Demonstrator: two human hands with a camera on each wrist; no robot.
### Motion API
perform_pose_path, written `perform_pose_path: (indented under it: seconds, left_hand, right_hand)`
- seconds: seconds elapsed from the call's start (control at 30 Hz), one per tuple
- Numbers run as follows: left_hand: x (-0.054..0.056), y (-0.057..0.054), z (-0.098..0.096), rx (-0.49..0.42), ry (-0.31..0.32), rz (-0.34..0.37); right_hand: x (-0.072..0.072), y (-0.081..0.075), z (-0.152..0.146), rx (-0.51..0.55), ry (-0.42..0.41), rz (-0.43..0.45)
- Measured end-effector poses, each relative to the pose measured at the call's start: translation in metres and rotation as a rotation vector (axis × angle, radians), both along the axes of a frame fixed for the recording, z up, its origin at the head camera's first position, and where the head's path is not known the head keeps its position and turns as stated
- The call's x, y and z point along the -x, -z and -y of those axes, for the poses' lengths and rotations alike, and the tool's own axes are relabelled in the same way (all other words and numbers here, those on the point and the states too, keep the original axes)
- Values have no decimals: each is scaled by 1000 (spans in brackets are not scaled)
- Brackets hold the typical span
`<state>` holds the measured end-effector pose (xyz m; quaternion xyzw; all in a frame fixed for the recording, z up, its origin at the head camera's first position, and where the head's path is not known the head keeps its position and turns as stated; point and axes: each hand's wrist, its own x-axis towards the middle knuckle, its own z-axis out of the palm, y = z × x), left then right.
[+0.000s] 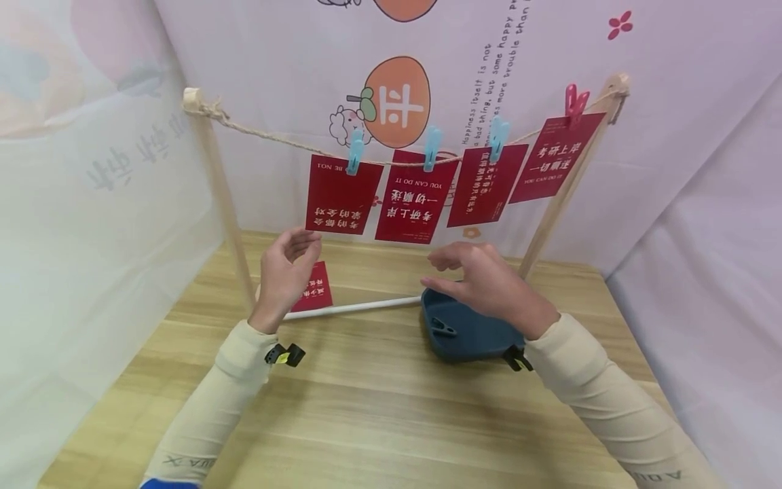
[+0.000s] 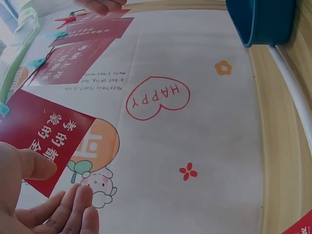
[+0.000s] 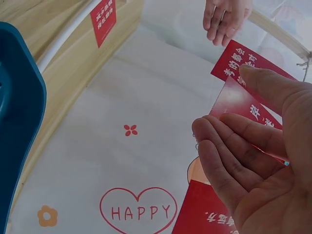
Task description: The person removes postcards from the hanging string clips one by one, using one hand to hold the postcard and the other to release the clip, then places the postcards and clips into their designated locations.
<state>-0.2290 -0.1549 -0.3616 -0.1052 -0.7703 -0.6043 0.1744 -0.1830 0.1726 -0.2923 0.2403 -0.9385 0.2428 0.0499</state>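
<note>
Several red cards hang from a twine line (image 1: 275,138) strung between two wooden posts. Blue clothespins (image 1: 433,148) hold three of them and a pink clothespin (image 1: 575,105) holds the rightmost card (image 1: 557,156). My left hand (image 1: 287,272), fingers loosely bent and holding nothing, is by the lower corner of the leftmost card (image 1: 342,197). Below the middle cards, my right hand (image 1: 482,282) is also free of any object, its thumb apart from its fingers, above a dark blue tray (image 1: 452,352). A dark clothespin (image 1: 442,327) lies in the tray.
Another red card (image 1: 314,288) lies on the wooden table (image 1: 366,401) behind my left hand. A white rod (image 1: 360,307) runs low between the posts (image 1: 222,197). Printed white cloth (image 1: 275,61) stands behind and at both sides.
</note>
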Motion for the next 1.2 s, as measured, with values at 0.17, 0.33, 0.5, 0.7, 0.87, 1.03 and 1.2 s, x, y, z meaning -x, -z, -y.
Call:
perform_pose_path:
  seconds: [0.17,0.33,0.5,0.7,0.87,1.03,1.2]
  left_hand:
    - [3,-4,1,-13,-9,-10]
    - [7,-7,2,-32,-13,-19]
    - [8,-9,3,-28,-8,-16]
    - [6,-11,1,-82,-17,-44]
    - [5,-12,-2,-169,-21,-126]
    - [2,-12,-4,-216,-20,-158]
    - [-2,-13,-6,-206,-15,-184]
  right_hand:
    - [-2,-4,4,11,-9,-7]
    - [-1,-11,4,12,-10,-23]
    - [-1,-18,4,14,-8,-37]
    - [1,-29,8,17,-28,-73]
    - [1,-36,12,24,-29,-76]
    - [1,-45,16,36,-18,-80]
    - [5,-54,21,50,-37,-140]
